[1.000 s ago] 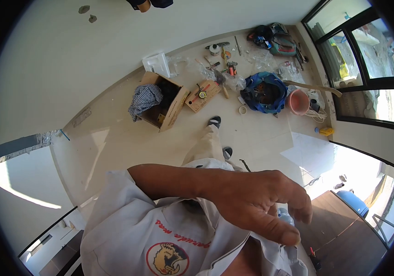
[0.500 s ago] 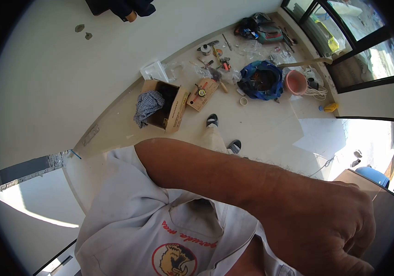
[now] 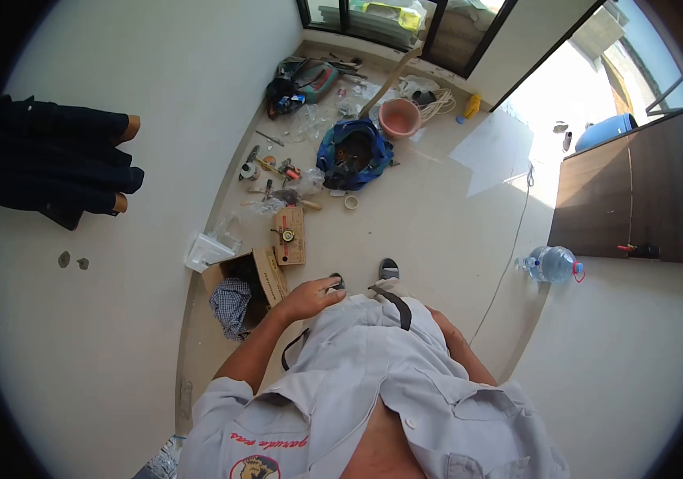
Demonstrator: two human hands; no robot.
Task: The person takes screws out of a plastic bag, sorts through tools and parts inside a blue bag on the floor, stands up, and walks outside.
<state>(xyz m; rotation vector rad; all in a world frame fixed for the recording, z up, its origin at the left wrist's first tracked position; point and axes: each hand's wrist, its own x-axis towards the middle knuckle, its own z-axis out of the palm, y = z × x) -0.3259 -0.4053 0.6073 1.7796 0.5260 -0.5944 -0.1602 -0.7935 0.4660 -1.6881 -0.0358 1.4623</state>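
Beside the front of my light trousers is my left hand (image 3: 315, 299), with nothing visible in it and its thumb apart from the fingers. Against the opposite hip lies my right hand (image 3: 442, 322); its fingers are hidden by clothing. An open cardboard box (image 3: 271, 275) with a checked cloth (image 3: 230, 306) stands on the floor near my left hand. Just beyond it, a tape measure (image 3: 288, 235) rests on a flat carton (image 3: 292, 254). A dark strap (image 3: 394, 306) crosses my waist area.
Ahead are a blue bag (image 3: 325, 152), a pink tub (image 3: 399, 118), scattered tools and a backpack (image 3: 315, 80). A large water bottle (image 3: 551, 264) lies by the brown panel (image 3: 637, 191) at right, near a cable (image 3: 509, 267). Dark clothes (image 3: 62, 160) hang at left.
My left arm has swung back from across my chest to waist level. The view has turned right, bringing my right hand, the hanging clothes and the bottle into clear sight.
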